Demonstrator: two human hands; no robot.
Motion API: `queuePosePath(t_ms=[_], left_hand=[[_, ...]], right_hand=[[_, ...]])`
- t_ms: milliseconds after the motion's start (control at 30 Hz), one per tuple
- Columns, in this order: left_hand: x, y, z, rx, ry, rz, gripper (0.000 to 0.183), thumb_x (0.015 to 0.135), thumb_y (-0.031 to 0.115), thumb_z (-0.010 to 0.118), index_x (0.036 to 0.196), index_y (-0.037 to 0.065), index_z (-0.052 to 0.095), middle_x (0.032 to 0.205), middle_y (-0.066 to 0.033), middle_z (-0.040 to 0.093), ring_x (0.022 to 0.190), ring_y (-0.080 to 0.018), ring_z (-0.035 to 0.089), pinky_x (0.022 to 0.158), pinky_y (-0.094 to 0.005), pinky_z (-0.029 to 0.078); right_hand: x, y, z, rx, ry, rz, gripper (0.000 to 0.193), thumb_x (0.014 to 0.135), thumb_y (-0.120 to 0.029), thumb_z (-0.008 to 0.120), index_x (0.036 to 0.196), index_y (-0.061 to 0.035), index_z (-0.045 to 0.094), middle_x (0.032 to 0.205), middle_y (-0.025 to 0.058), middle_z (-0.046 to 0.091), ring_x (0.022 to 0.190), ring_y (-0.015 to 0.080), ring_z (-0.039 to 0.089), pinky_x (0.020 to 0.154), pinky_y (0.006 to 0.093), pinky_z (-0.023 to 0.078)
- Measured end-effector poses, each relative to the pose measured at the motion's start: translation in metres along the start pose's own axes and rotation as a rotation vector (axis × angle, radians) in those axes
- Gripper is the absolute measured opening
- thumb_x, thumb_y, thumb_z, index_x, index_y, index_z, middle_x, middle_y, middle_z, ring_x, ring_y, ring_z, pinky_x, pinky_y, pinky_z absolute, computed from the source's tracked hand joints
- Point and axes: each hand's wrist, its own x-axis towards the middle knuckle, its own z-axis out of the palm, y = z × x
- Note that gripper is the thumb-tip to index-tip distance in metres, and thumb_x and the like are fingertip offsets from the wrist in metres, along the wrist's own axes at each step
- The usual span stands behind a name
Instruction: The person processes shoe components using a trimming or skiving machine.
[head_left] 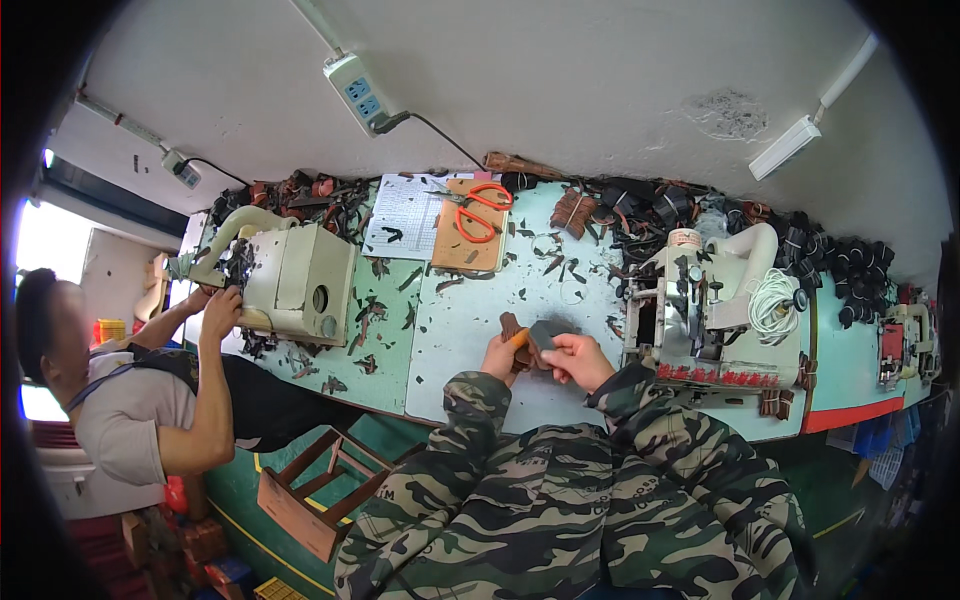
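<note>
Both my hands meet over the pale worktable [470, 340], near its front edge. Closed fingers of my left hand [499, 357] hold a small brown leather-like piece [510, 325]. A short orange thing [520, 338] shows at those fingertips; what it is I cannot make out. My right hand [584, 362] pinches a dark grey flat block-like piece [546, 335], close against what the left hand holds. The fingers partly hide both pieces. Beyond my hands, orange-handled scissors [476, 212] lie on a brown notebook [455, 242], beside a printed sheet [405, 215].
A machine [715, 310] stands to my right with a coil of white cord [773, 307]. Bundled dark strips [670, 205] and scraps line the wall. At left, a co-worker [150, 400] works at another machine [295, 280]. A wooden stool [320, 490] stands on the green floor.
</note>
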Motion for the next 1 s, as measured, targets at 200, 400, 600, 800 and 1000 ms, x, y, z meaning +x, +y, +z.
queuePosePath(t_ms=[200, 400, 600, 800, 1000], left_hand=[[-0.013, 0.007, 0.01, -0.052, -0.146, -0.068, 0.021, 0.083, 0.019, 0.054, 0.095, 0.002, 0.055, 0.079, -0.0063, 0.059, 0.06, -0.0141, 0.057, 0.049, -0.0257, 0.044], [-0.009, -0.003, 0.006, 0.095, -0.083, -0.007, 0.018, 0.08, 0.012, 0.059, 0.092, 0.001, 0.053, 0.08, -0.0074, 0.059, 0.061, -0.0158, 0.058, 0.052, -0.0278, 0.048], [-0.014, -0.009, -0.003, -0.058, -0.141, -0.077, 0.02, 0.084, 0.018, 0.054, 0.096, 0.002, 0.052, 0.077, -0.0087, 0.058, 0.052, -0.0156, 0.054, 0.048, -0.0274, 0.045], [-0.012, -0.015, -0.001, -0.11, -0.007, -0.161, 0.021, 0.086, 0.021, 0.051, 0.098, 0.004, 0.052, 0.074, -0.006, 0.057, 0.051, -0.0155, 0.054, 0.047, -0.0272, 0.044], [-0.007, -0.016, -0.027, -0.017, 0.038, -0.07, 0.017, 0.081, 0.012, 0.056, 0.093, -0.001, 0.053, 0.07, -0.0108, 0.058, 0.058, -0.0212, 0.06, 0.051, -0.0309, 0.05]], right_hand=[[0.0, 0.004, -0.006, 0.413, -0.018, 0.329, 0.015, 0.085, -0.016, 0.053, 0.087, -0.0023, 0.057, 0.067, 0.0018, 0.056, 0.05, 0.0082, 0.053, 0.045, 0.0198, 0.043], [-0.002, -0.003, -0.002, -0.616, 0.326, -0.289, 0.014, 0.078, -0.01, 0.059, 0.087, -0.0005, 0.055, 0.069, 0.0033, 0.056, 0.053, 0.0086, 0.052, 0.048, 0.0203, 0.042], [0.002, -0.004, -0.012, -0.058, 0.405, -0.155, 0.014, 0.073, -0.002, 0.06, 0.086, 0.0004, 0.055, 0.072, 0.003, 0.056, 0.059, 0.0078, 0.053, 0.052, 0.021, 0.042], [0.003, 0.007, 0.004, -0.776, 0.051, -0.581, 0.011, 0.07, -0.008, 0.058, 0.079, -0.0025, 0.058, 0.074, 0.0107, 0.057, 0.069, 0.0244, 0.056, 0.062, 0.0312, 0.044], [0.037, 0.033, -0.008, -0.846, 0.407, -0.296, 0.013, 0.07, -0.01, 0.06, 0.081, -0.0027, 0.059, 0.072, 0.0119, 0.056, 0.068, 0.0291, 0.056, 0.062, 0.0366, 0.045]])
